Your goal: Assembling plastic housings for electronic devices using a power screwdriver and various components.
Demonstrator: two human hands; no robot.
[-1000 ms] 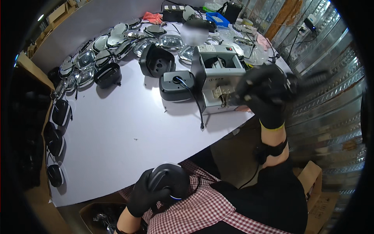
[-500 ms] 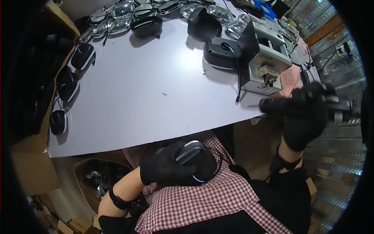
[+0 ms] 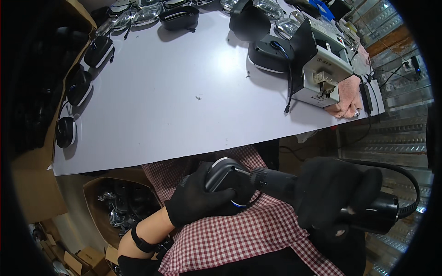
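Over my lap, my left hand [image 3: 195, 198] in a black glove is closed around a rounded black lamp housing [image 3: 223, 177] with a white rim. My right hand [image 3: 329, 195], also gloved in black, grips a black corded electric screwdriver [image 3: 276, 183]. Its thin bit points left and meets the upper part of the housing; whether it sits on a screw I cannot tell. A short dark cable shows at the housing's right side. My left palm hides part of the housing's underside.
A grey screw feeder machine [image 3: 322, 76] stands at the table's right, beside a pink cloth [image 3: 348, 96]. Next to it lies a black housing with a cable [image 3: 269, 54]. More housings line the left edge; clear lamps [image 3: 147, 15] lie at the back. Below left is a parts-filled cardboard box [image 3: 90, 195].
My right hand has brought the screwdriver from the table's right corner down and left to the housing. The left hand still holds the housing, tilted slightly. The view has shifted a little.
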